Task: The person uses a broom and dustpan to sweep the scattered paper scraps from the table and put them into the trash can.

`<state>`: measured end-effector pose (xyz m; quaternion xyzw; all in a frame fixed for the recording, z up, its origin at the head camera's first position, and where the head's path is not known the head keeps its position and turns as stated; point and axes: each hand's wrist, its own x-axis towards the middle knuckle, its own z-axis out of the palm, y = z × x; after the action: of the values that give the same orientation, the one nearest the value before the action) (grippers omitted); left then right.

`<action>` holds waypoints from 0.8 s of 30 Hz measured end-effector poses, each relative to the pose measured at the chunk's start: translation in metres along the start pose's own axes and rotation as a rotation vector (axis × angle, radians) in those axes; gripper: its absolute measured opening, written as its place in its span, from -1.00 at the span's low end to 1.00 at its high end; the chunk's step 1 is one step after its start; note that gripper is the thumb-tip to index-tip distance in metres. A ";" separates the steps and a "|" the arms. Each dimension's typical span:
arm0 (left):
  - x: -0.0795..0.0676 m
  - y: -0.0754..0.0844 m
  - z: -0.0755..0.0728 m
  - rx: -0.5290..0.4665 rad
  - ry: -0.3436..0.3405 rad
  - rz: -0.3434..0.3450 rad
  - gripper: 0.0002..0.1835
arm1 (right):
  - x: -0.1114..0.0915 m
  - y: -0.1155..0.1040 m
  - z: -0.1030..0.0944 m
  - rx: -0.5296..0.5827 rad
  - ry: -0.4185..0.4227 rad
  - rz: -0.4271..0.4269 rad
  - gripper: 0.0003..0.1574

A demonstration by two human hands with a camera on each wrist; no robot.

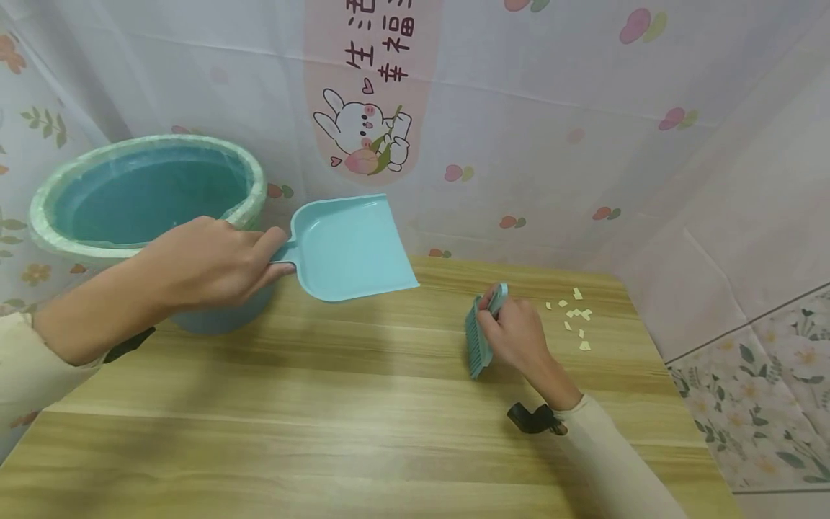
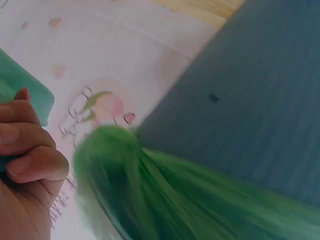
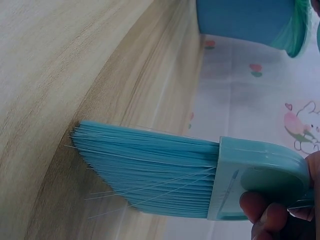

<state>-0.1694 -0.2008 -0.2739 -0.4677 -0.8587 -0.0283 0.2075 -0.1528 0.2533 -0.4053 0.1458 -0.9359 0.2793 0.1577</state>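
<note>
My left hand point(image 1: 217, 261) grips the short handle of a light blue dustpan point(image 1: 350, 249), raised above the table beside the bin. The pan's flat edge points right, and no scraps show in it. In the left wrist view, curled fingers point(image 2: 30, 145) wrap the handle while only a corner of the dustpan point(image 2: 30, 90) shows. My right hand point(image 1: 515, 331) holds a blue-green hand brush point(image 1: 478, 339) by its handle. In the right wrist view, the brush bristles point(image 3: 145, 167) reach down to the wood. Several small pale yellow scraps point(image 1: 577, 313) lie right of this hand.
A blue bin point(image 1: 220, 313) lined with a green bag point(image 1: 48, 216) stands at the table's left, under my left forearm. A printed cloth point(image 1: 519, 144) hangs behind the wooden table point(image 1: 324, 447). At the right rises a tiled wall point(image 1: 733, 274).
</note>
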 end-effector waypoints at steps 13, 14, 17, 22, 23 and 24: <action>0.027 0.029 0.035 -0.141 -0.108 0.015 -0.73 | -0.002 0.002 0.000 0.001 0.008 0.001 -0.81; 0.028 0.031 0.040 -0.153 -0.110 0.013 -0.73 | -0.002 0.002 0.000 0.001 0.008 -0.001 -0.81; 0.030 0.037 0.055 -0.191 -0.117 0.013 -0.73 | -0.003 0.001 0.000 -0.003 0.008 -0.005 -0.80; 0.034 0.045 0.084 -0.238 -0.129 0.051 -0.72 | -0.003 0.001 0.000 -0.001 0.007 0.007 -0.79; 0.035 0.046 0.089 -0.244 -0.134 0.057 -0.72 | -0.003 0.001 0.000 0.001 0.008 0.010 -0.79; 0.036 0.047 0.095 -0.247 -0.143 0.058 -0.72 | -0.003 0.001 0.000 0.002 0.008 0.014 -0.79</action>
<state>-0.1794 -0.1232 -0.3536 -0.5151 -0.8475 -0.0942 0.0873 -0.1506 0.2545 -0.4069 0.1382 -0.9359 0.2819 0.1595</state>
